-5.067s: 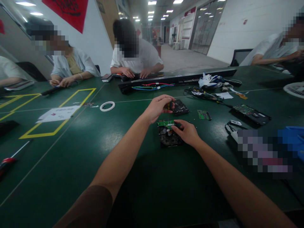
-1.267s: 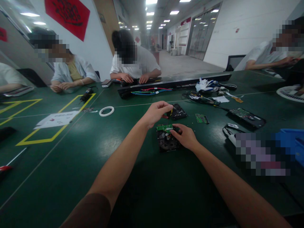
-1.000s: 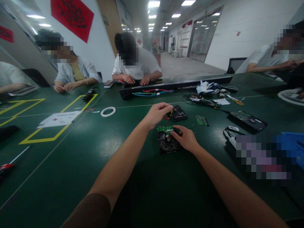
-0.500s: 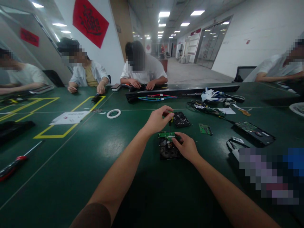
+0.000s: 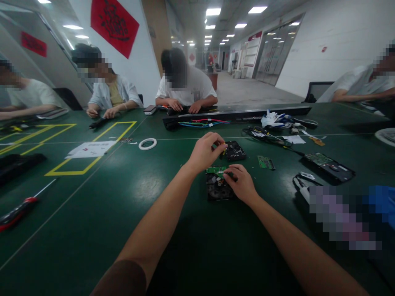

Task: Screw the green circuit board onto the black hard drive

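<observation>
In front of me a black hard drive [image 5: 218, 190] lies on the green table, with a green circuit board [image 5: 215, 169] at its far end. My left hand [image 5: 208, 152] is closed above that end, pinching a slim yellow-and-black screwdriver [image 5: 222, 153] whose tip is hard to see. My right hand [image 5: 242, 183] rests at the drive's right side, thumb and fingers bent together at the board's edge and gripping there. Just beyond, a second black drive [image 5: 235, 151] lies flat, partly behind my left fingers. To its right is a loose green circuit board [image 5: 266, 162].
A cabled drive [image 5: 328, 167] and tangled cables [image 5: 265, 135] lie right. A long black bar [image 5: 237, 117] crosses the far side. Left are a white ring [image 5: 147, 144], paper [image 5: 91, 149] and a red-black screwdriver [image 5: 23, 210]. Several people sit around the table.
My right fingers have shifted slightly at the circuit board's edge. My left hand stays nearly in place. A co-worker at the far left has drawn a dark object closer with both hands.
</observation>
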`<move>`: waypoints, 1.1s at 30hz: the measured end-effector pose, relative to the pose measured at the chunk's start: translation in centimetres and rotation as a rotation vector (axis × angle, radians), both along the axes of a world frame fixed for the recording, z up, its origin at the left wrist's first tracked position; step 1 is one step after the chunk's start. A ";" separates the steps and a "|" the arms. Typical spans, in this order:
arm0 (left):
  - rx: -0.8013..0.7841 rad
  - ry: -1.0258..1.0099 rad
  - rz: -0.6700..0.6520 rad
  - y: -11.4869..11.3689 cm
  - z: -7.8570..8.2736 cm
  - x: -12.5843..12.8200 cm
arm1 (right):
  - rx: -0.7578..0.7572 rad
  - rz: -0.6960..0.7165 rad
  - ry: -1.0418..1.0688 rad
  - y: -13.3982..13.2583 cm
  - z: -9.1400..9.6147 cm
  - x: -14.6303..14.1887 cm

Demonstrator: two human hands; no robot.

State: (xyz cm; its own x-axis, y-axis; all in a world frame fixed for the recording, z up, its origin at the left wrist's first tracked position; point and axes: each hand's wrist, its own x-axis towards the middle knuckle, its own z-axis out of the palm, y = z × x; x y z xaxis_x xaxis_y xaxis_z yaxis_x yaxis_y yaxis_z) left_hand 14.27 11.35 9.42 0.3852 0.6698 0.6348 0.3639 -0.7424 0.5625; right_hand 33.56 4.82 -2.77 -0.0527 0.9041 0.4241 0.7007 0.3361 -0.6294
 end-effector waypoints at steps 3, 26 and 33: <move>0.031 -0.009 -0.011 0.2 -0.1 0.1 | 0.011 0.016 -0.007 0.2 -0.4 0.1; 0.213 0.069 0.061 0.6 -0.5 -0.1 | 0.032 0.087 -0.115 -0.6 0.3 0.7; 0.164 0.066 -0.016 0.8 -0.5 -0.5 | 0.045 0.107 -0.103 -0.3 0.1 0.8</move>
State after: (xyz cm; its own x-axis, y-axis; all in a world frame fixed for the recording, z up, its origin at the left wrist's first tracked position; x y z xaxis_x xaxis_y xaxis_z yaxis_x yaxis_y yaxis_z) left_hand 13.80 12.19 8.95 0.4394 0.5529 0.7079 0.3834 -0.8282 0.4088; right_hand 34.33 4.51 -2.67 -0.1930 0.8711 0.4517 0.7195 0.4386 -0.5384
